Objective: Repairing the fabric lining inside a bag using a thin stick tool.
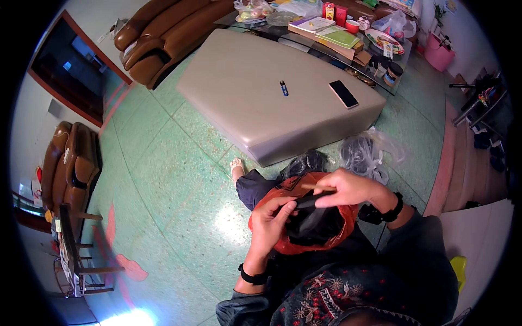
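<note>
On my lap rests an orange-red plastic bag (340, 239) with its mouth spread, dark material inside it. Over that mouth, a narrow black strip (307, 202), perhaps fabric, runs between my hands. My left hand (269, 220) pinches one end of it between thumb and fingers. The other end meets the thumb of my right hand (353, 189), whose fingers are closed. A thin tan stick (311, 187) juts from the right fingers toward the left; its kind is not clear.
A beige ottoman (239, 81) ahead bears blue thread snips (284, 88) and a phone (343, 94). Clear plastic bags (370, 155) with dark contents lie by its near side. Behind stands a cluttered glass table (293, 41). Brown sofas (168, 32) and a wooden chair (70, 250) are leftward.
</note>
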Demonstrator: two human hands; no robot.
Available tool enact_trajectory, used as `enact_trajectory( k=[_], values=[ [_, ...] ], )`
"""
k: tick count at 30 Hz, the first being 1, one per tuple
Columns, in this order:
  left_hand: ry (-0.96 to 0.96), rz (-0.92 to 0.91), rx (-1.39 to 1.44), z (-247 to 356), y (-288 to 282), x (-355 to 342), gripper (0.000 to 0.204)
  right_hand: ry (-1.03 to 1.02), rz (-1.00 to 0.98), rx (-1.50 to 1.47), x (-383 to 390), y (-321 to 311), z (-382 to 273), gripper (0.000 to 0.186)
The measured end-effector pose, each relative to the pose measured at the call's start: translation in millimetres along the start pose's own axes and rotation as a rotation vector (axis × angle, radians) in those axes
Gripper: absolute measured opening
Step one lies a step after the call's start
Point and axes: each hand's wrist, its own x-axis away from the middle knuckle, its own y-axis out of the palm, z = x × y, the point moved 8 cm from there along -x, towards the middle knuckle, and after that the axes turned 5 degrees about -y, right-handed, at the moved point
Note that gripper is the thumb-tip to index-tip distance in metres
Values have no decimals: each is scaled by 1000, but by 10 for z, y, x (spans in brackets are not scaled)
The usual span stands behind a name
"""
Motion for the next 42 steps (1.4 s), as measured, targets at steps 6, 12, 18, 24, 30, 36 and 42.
enact_trajectory(
  k=[6,12,18,24,30,36,42],
  values=[
    [-68,-332,106,-51,193,17,10,155,307,-437,1,-108,174,16],
    [-28,-73,37,12,138,-73,12,-34,201,-132,-147,-3,-151,36],
    [-7,85,161,-123,181,-38,13,-362,465,271,84,-28,-257,12],
    [-37,61,30,-172,269,-13,15,-386,320,447,180,155,-283,19],
    [-170,55,90,-189,277,26,15,-421,356,441,250,123,-301,22],
    [-84,63,64,-212,317,-9,15,-387,369,462,150,168,-316,18],
    [126,207,-123,64,313,26,13,-274,472,375,114,161,-208,16]
  ],
)
